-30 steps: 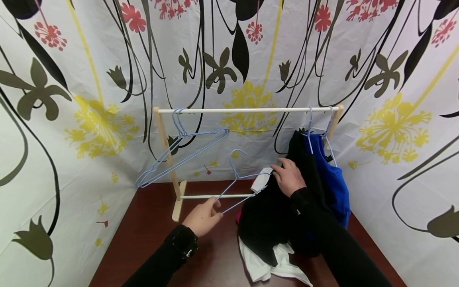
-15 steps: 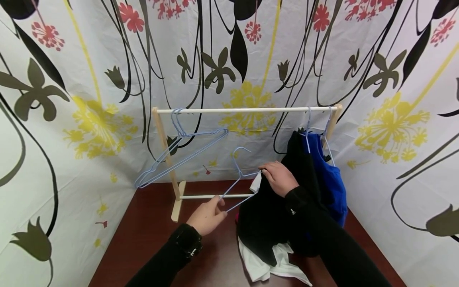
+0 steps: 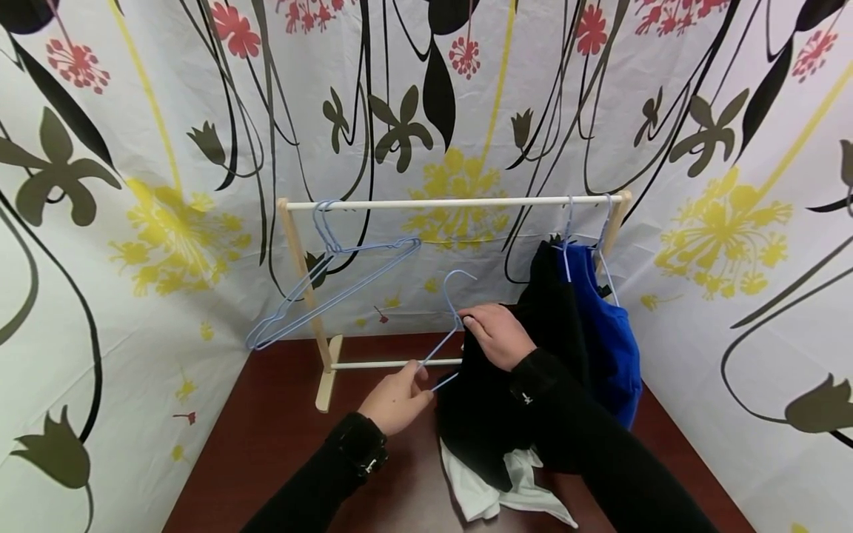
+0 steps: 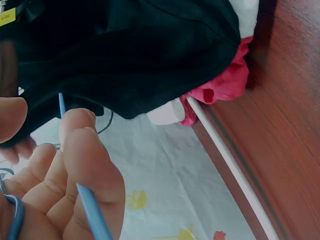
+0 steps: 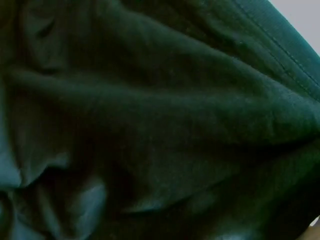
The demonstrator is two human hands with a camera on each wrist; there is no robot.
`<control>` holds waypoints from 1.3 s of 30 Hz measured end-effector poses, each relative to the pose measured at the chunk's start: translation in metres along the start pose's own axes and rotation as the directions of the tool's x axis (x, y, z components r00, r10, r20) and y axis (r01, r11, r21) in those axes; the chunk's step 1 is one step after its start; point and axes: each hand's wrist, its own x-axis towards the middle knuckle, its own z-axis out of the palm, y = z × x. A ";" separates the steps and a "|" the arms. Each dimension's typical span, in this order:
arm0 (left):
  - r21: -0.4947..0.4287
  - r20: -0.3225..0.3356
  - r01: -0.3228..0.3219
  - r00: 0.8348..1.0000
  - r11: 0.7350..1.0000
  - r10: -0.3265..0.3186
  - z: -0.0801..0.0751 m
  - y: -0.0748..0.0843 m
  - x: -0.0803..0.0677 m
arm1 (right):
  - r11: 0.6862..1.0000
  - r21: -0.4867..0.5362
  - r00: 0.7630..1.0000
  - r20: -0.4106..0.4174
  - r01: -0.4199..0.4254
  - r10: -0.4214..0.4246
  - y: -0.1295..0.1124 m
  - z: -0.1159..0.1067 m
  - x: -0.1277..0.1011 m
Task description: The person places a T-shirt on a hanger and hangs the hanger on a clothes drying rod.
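My left hand (image 3: 396, 400) grips the lower left corner of a light blue wire hanger (image 3: 440, 345), whose hook points up. In the left wrist view the hanger's wire (image 4: 92, 212) runs under the thumb. The right part of the hanger is inside a black garment (image 3: 476, 422). With my right hand (image 3: 498, 337) I pinch the garment's edge close to the hanger's neck. Folds of the black cloth (image 5: 150, 115) fill the right wrist view, and that hand is almost wholly out of it.
A small wooden rack has a white top rail (image 3: 426, 203). Bare blue hangers (image 3: 333, 300) hang at its left, a blue garment (image 3: 613, 348) and black cloth (image 3: 549, 296) at its right. White cloth (image 3: 473, 488) and pink cloth (image 4: 222, 82) lie under the black garment on the brown table (image 3: 266, 444).
My right hand has moved left along the hanger, drawing the black garment over its right arm up to the neck. The hanger and my left hand have shifted slightly right.
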 end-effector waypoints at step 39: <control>-0.191 0.160 -0.160 0.968 0.968 0.192 -0.021 -0.009 0.006 | 0.996 0.090 0.991 -0.134 0.004 0.008 0.003 -0.010 -0.013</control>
